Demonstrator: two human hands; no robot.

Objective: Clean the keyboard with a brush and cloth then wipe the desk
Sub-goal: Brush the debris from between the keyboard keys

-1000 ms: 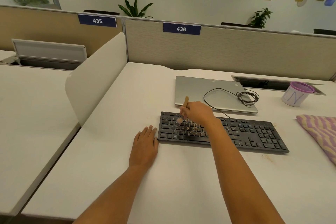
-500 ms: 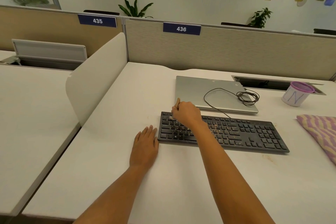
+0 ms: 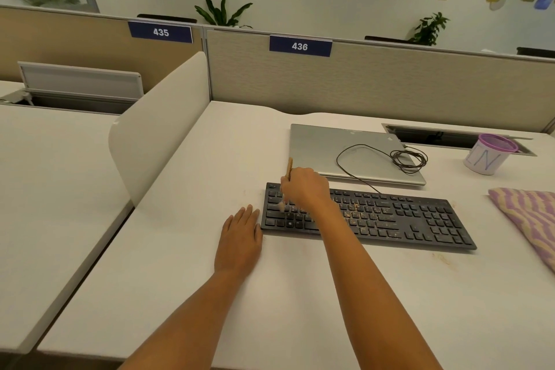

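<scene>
A black keyboard point(image 3: 390, 216) lies across the white desk point(image 3: 210, 264), with tan crumbs scattered over its middle keys. My right hand point(image 3: 304, 188) grips a small wooden-handled brush point(image 3: 289, 170) over the keyboard's left end, the pale bristles touching the keys. My left hand point(image 3: 240, 237) rests flat on the desk, fingers straight, against the keyboard's left edge. A purple-and-cream striped cloth point(image 3: 528, 219) lies at the right edge of the desk.
A closed silver laptop point(image 3: 324, 147) with a coiled black cable point(image 3: 408, 161) on it sits behind the keyboard. A white cup with a purple lid point(image 3: 486, 155) stands at the back right. A white divider panel point(image 3: 159, 129) borders the desk's left side.
My right hand swept the brush from the keyboard's middle to its left end, then tilted the handle up again. My left hand stayed put.
</scene>
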